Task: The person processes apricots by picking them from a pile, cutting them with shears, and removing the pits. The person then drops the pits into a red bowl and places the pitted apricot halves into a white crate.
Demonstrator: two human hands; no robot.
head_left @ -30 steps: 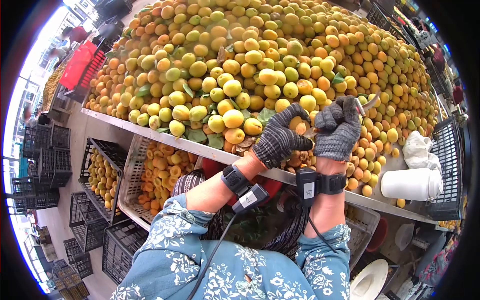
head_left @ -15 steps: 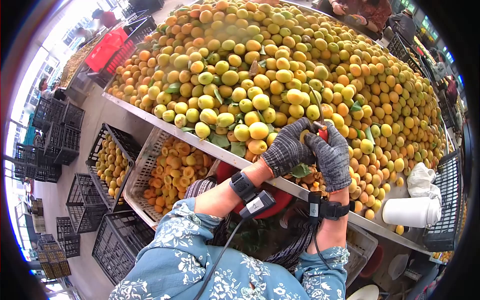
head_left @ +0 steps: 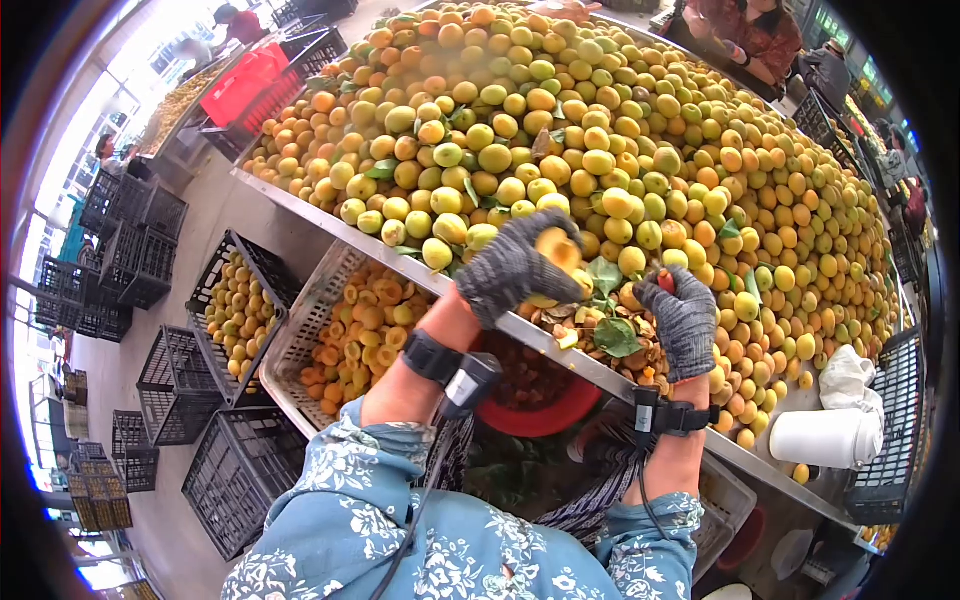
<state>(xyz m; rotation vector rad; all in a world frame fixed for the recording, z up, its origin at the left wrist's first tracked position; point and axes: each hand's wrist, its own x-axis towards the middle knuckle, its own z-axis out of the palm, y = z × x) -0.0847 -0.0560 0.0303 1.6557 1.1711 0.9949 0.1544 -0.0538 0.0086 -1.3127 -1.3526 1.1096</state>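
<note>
My left hand [head_left: 512, 268], in a dark grey knitted glove, holds a cut-open apricot [head_left: 556, 248] with its hollow orange inside showing. It is over the near edge of the table, just above the white crate. In my right hand [head_left: 685, 325], also gloved, the fingers are wrapped round a small tool with a red handle [head_left: 666, 281]; its working end is hard to make out. Between the hands lie apricot scraps [head_left: 570, 325] and green leaves [head_left: 616, 337]. A large heap of whole apricots [head_left: 600, 165] rises behind both hands.
A white crate [head_left: 277, 368] of halved apricots stands below the table edge [head_left: 375, 250], beside a red basin [head_left: 540, 420]. Black crates [head_left: 240, 490] stand on the left floor. A white container [head_left: 815, 438] is at the right. Another person [head_left: 755, 40] sits across the heap.
My hands have moved apart. The left has gone left with the opened apricot, its hollow now visible. The right has moved slightly right and down with the tool, whose metal part showed before.
</note>
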